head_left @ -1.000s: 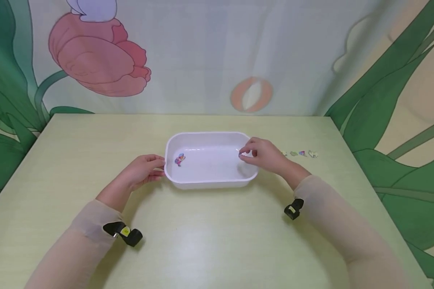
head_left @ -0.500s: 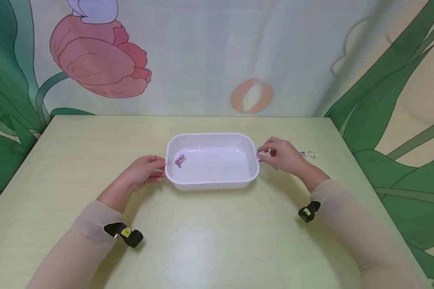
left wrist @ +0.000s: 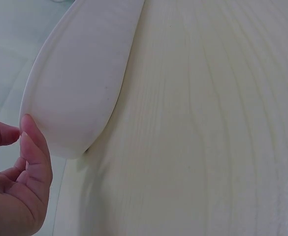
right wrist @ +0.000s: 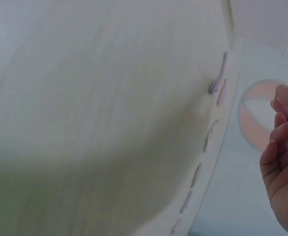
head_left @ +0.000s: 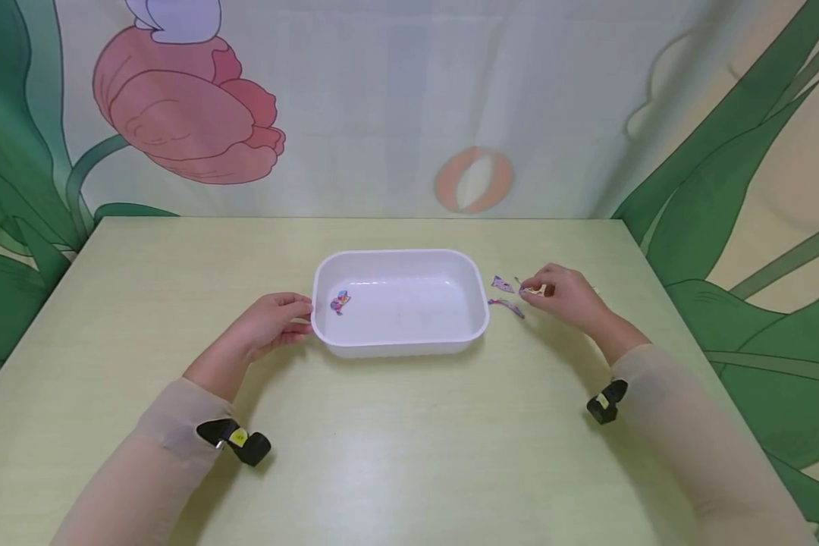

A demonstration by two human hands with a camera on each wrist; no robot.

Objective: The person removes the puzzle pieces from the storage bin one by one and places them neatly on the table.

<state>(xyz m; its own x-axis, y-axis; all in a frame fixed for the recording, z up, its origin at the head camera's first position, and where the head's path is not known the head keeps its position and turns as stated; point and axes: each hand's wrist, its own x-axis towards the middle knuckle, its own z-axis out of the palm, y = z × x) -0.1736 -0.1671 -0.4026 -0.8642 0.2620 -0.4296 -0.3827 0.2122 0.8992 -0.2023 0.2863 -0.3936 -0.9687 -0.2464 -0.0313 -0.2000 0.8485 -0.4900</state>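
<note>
A white plastic tray stands on the table, with a small colourful flat cutout lying inside at its left. My left hand holds the tray's left end, thumb and finger at the rim; in the left wrist view its fingers meet the tray wall. My right hand is right of the tray, pinching a small flat cutout seen nearly edge-on. Close by on the table lie a purple triangular cutout and a curved purple strip. My right hand hides part of the cutout row.
In the right wrist view several flat cutouts lie in a line near the far table edge. A patterned curtain hangs behind the pale wooden table.
My right hand has moved right, from over the tray to above the cutouts beside it. The triangular cutout and curved strip have come into view. My left hand and the tray stay put.
</note>
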